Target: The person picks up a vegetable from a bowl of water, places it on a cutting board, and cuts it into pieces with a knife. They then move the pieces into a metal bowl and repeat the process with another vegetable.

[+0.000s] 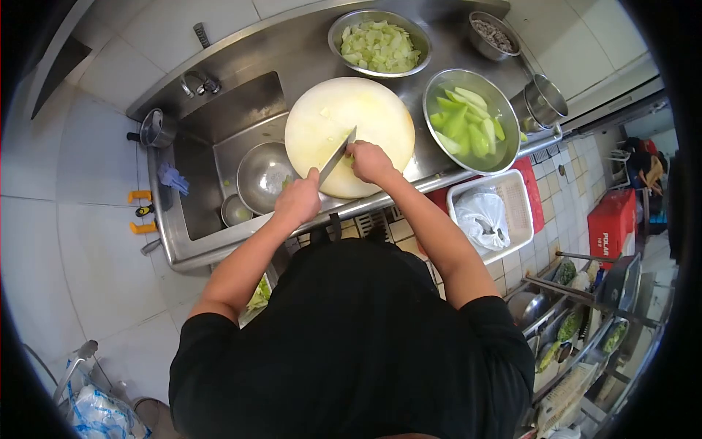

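Observation:
My left hand [298, 199] is closed round the handle of a kitchen knife [338, 156], whose blade slants up and away over a round, pale chopping board [314, 124]. Just right of the blade, the curled fingers of my right hand [371, 162] hold a small green vegetable piece [349, 160] down on the board, mostly hidden by the fingers. A few thin scraps lie on the board. To the right, a metal bowl [433, 86] holds long light-green vegetable pieces in water. Behind the board, another metal bowl [425, 58] is full of thin pale-green slices.
On the left is a steel sink [191, 175] containing a large bowl [259, 175] and a small one [235, 211]. A bowl of greyish food [494, 36] and metal pots [545, 102] stand at far right. Below the counter edge sits a white basket [521, 208] with a plastic bag.

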### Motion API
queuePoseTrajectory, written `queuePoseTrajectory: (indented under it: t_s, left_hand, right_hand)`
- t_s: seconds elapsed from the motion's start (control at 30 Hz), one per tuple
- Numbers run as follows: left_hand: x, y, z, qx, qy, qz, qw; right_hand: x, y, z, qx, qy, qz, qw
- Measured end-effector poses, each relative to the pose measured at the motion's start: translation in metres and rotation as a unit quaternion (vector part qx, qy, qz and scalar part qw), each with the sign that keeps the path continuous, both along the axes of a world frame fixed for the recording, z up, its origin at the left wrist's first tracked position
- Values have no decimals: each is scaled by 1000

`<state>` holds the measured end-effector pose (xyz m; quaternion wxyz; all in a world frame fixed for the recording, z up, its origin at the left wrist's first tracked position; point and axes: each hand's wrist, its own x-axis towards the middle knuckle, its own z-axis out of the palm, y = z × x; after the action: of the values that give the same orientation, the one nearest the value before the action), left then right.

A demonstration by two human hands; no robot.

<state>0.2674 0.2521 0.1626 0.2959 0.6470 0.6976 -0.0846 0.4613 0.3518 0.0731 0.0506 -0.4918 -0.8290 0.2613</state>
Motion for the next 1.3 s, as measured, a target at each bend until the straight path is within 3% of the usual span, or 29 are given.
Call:
queuePoseTrajectory:
  t_s: [0.07,0.17,0.27,0.37,0.47,0.57,0.67,0.77,0.87,0.97,1.07,1.3]
  left_hand:
    - [-8,3,-27,4,-7,0,1000]
    - [7,4,18,3,17,5,1000]
    - [-2,3,-14,-2,-10,8,1000]
    - [5,2,10,-2,8,-7,1000]
    - [0,0,-17,-14,-4,6,1000]
    - [5,-1,3,4,10,-13,1000]
    - [4,-3,-17,-11,2,12,1000]
    - [6,-2,8,7,19,-11,1000]
    - [7,-5,-10,6,30,-12,999]
    - [8,-5,12,16,18,-18,1000]
    - [11,-9,-7,12,21,-7,1000]
    - [13,-6,-1,18,14,-14,1000]
  right_hand:
    - [-2,3,2,7,8,-2,1000]
    - [1,0,1,10,27,-9,1000]
    - [-1,1,5,10,35,-13,999]
    - [3,-5,-1,5,42,-27,999]
    - [1,-2,7,5,47,-27,999]
    - [5,-6,5,3,61,-28,998]
    - [4,-2,1,13,60,-10,998]
    - [9,-1,3,4,57,-1,998]
    - [8,-2,3,-1,53,-5,999]
    - [10,-2,5,-5,59,-24,998]
    - [9,-6,1,-12,57,-34,998]
    - [14,-10,0,-3,78,-46,996]
